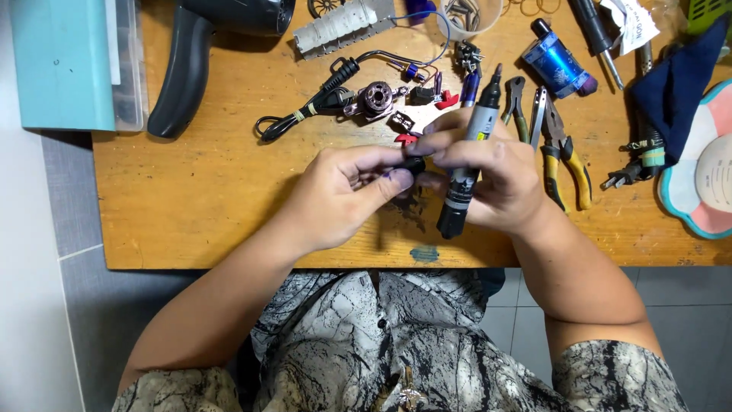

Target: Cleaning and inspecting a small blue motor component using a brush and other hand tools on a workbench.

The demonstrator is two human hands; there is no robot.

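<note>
My left hand (347,191) and my right hand (488,179) meet over the middle of a wooden table (206,191). Between the fingertips of both hands sits a small black part (414,164). My right hand also grips a grey and black pen-shaped tool (469,164), which runs from a dark tip near the table's middle down past my palm. A small purple motor (375,99) with a black cable (305,114) lies just beyond my hands, beside small red and black bits (446,99).
Yellow-handled pliers (568,160) and a second pair of pliers lie right of my hand. A black hair dryer (194,53) lies at the back left beside a teal box (65,61). A blue cylinder (557,65), dark blue cloth (679,84) and a flower-shaped pad (705,175) are on the right.
</note>
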